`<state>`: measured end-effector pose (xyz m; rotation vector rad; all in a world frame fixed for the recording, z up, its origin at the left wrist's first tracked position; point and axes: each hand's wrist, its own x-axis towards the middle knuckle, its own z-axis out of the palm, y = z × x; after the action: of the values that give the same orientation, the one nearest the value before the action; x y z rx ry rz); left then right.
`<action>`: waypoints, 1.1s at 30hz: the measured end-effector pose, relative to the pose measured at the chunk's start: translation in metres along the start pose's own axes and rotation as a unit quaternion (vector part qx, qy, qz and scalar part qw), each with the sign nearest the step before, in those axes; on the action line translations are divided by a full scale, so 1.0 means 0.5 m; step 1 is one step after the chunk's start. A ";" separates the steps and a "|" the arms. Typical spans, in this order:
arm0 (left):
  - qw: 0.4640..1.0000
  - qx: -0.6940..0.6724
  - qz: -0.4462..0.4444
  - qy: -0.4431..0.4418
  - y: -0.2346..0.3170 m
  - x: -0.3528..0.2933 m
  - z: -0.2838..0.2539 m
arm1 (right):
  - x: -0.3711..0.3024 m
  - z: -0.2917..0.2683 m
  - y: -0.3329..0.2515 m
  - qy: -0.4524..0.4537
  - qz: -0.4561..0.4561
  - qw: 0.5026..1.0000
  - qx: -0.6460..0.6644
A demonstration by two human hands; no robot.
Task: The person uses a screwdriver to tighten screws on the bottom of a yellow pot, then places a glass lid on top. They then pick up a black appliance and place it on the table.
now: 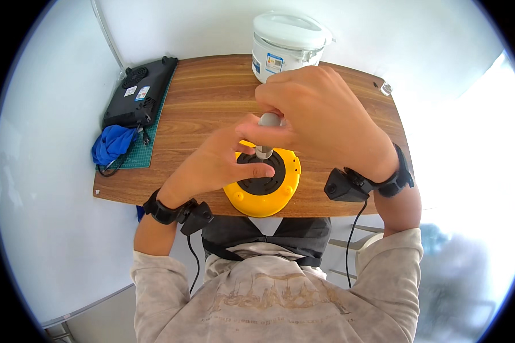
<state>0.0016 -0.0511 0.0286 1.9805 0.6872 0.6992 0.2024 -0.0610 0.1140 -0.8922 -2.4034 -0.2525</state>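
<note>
Grey cylinder (270, 119) is above the yellow base (263, 206), approx. over its black centre (256, 184); can't tell if its lower end touches. Best way, imo: keep it square to the base, any force straight along its length, no side load. R hand (320, 108): fingers closed round the upper part. L hand (212, 160): fingers half-open, thumb well apart from index; contact w/ cylinder unclear. Base is at the table's (200, 103) near edge, pot (294, 54) at the far edge.
</note>
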 end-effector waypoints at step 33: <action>0.984 0.172 0.001 -0.039 -0.078 -0.022 0.025 | -0.013 0.019 -0.022 0.007 0.021 0.990 -0.140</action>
<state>-0.0048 -0.0486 -0.0132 2.3101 0.8005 0.5273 0.1951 -0.0693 0.1026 -1.0594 -2.3692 -0.5903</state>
